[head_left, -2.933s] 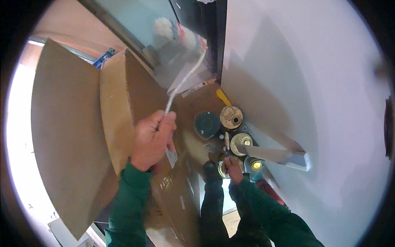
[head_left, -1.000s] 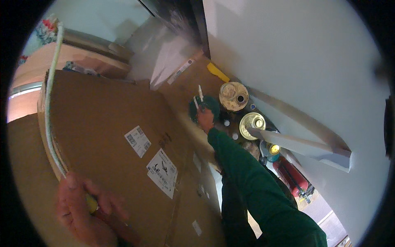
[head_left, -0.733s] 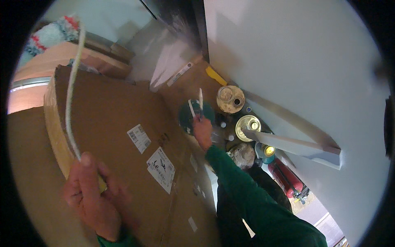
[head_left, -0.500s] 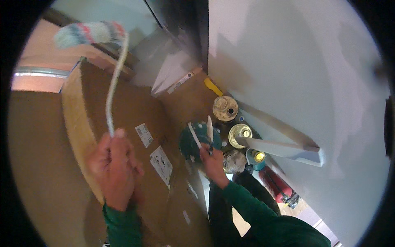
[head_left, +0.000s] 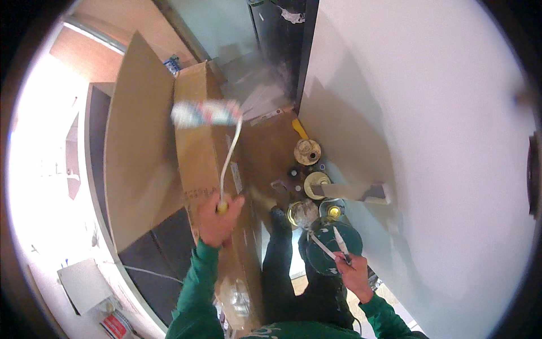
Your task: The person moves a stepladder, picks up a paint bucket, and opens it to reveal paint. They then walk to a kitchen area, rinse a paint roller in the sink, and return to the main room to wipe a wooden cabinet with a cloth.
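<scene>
Left hand (head_left: 217, 221) clamps paint roller (head_left: 206, 113) | right hand (head_left: 353, 271) grips green pot (head_left: 330, 247); contents hidden

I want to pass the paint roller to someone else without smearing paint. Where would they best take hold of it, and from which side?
Best on the bare white wire shaft, between the left hand on the yellow grip and the paint-streaked roller sleeve. The sleeve points up and away, looks wet, and the grip is taken, so I would come in from the side, below the bend.
</scene>
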A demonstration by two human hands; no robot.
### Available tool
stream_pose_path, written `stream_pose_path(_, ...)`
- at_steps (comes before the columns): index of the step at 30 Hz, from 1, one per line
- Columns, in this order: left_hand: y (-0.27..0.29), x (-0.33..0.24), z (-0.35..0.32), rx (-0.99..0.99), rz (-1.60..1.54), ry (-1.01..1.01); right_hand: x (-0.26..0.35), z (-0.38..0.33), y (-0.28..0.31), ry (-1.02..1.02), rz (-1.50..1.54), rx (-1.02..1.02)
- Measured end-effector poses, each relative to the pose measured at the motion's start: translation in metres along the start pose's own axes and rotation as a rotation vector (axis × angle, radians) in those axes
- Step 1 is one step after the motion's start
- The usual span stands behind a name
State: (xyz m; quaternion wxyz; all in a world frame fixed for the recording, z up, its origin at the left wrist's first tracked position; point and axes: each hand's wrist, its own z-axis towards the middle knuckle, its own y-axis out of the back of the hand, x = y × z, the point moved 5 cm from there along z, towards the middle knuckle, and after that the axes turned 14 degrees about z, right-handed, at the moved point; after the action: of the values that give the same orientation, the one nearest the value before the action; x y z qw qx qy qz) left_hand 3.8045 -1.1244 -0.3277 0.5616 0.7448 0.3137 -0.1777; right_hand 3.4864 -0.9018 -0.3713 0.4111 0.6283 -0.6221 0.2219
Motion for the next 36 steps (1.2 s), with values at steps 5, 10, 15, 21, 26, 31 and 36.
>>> stream_pose_path(5, 0.01, 0.073, -0.18, -0.231, 0.324, -0.069, -0.017, -0.066, 0.056, -0.041, 0.062, -0.085)
stream_pose_path(10, -0.001, 0.113, -0.303, -0.332, 0.345, -0.05, -0.017, -0.115, 0.09, -0.018, 0.068, -0.166)
stream_pose_path(15, -0.027, 0.129, -0.324, -0.298, 0.561, -0.001, -0.03, -0.151, 0.118, -0.028, 0.149, -0.231)
stream_pose_path(21, -0.029, 0.137, -0.325, -0.34, 0.474, -0.052, -0.026, -0.198, 0.117, 0.042, 0.262, -0.31)
stream_pose_path(26, -0.036, 0.139, -0.326, -0.333, 0.419, -0.112, -0.018, -0.24, 0.116, 0.096, 0.268, -0.361)
stream_pose_path(31, -0.04, 0.148, -0.322, -0.31, 0.439, -0.056, -0.027, -0.285, 0.117, 0.095, 0.35, -0.407)
stream_pose_path(36, -0.031, 0.147, -0.318, -0.276, 0.445, -0.059, -0.052, -0.312, 0.123, 0.083, 0.272, -0.432)
